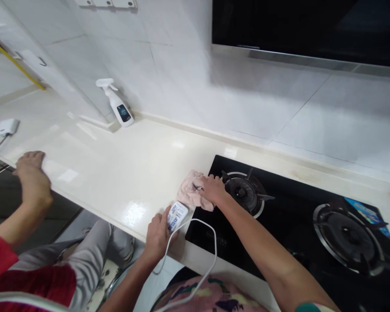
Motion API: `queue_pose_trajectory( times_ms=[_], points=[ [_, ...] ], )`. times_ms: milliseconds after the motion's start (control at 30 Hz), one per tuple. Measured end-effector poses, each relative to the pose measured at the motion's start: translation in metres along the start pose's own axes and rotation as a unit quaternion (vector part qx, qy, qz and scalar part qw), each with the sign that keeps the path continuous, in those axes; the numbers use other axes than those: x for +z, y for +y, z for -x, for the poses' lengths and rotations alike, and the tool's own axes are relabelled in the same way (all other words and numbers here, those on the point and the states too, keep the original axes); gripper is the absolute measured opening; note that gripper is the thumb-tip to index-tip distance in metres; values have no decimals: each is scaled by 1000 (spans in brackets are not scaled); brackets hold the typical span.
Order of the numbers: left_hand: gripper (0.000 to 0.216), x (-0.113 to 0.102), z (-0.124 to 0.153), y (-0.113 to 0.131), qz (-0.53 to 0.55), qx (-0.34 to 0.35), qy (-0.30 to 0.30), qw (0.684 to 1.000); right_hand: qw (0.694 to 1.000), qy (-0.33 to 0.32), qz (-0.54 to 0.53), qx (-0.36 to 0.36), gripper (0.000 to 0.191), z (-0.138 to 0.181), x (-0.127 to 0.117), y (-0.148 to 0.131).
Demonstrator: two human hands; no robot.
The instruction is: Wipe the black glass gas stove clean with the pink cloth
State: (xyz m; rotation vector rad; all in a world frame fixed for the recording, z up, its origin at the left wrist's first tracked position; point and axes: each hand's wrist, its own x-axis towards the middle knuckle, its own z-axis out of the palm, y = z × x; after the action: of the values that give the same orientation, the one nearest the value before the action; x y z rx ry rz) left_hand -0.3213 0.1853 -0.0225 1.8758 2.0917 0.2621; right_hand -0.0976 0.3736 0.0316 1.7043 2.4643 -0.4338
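My right hand presses a crumpled pink cloth down at the left edge of the black gas stove, beside its left burner. My left hand is closed round a small white device with blue print, at the counter's front edge. A white cable loops from the device down toward my body.
Another person in a red top and grey trousers rests a hand on the cream counter at the left. A white spray bottle stands by the tiled wall. A second burner lies right; a range hood hangs above.
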Motion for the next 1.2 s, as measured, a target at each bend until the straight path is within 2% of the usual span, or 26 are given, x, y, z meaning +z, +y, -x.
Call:
queue_pose_trajectory(
  times_ms=[100,233,333,433,533,667,800,900,1000,1200],
  points=[
    [80,-7,-4,-8,4,-32,24,999,999,31,18,-8,50,8,10,-9],
    [76,-14,-14,-19,-5,-86,52,995,997,48,30,-60,50,33,34,-25],
    [78,-17,-21,-26,-1,-108,67,992,992,67,-4,-104,52,66,60,-30],
    [80,-18,-27,-27,15,-114,74,991,980,125,-59,-143,47,107,89,-25],
    [80,-16,-32,-20,38,-97,75,992,971,171,-97,-135,38,147,113,-6],
    [77,-10,-38,-7,57,-66,64,994,970,201,-133,-45,24,194,130,38],
    [75,-6,-45,5,46,-46,53,996,960,255,-110,34,32,227,133,83],
    [74,-4,-51,14,34,-34,50,998,954,273,-93,81,46,234,133,93],
    [74,-1,-54,21,20,-20,45,999,951,276,-89,108,62,225,131,78],
    [75,4,-57,26,-18,7,48,999,979,176,-88,54,78,187,112,30]
  ],
)
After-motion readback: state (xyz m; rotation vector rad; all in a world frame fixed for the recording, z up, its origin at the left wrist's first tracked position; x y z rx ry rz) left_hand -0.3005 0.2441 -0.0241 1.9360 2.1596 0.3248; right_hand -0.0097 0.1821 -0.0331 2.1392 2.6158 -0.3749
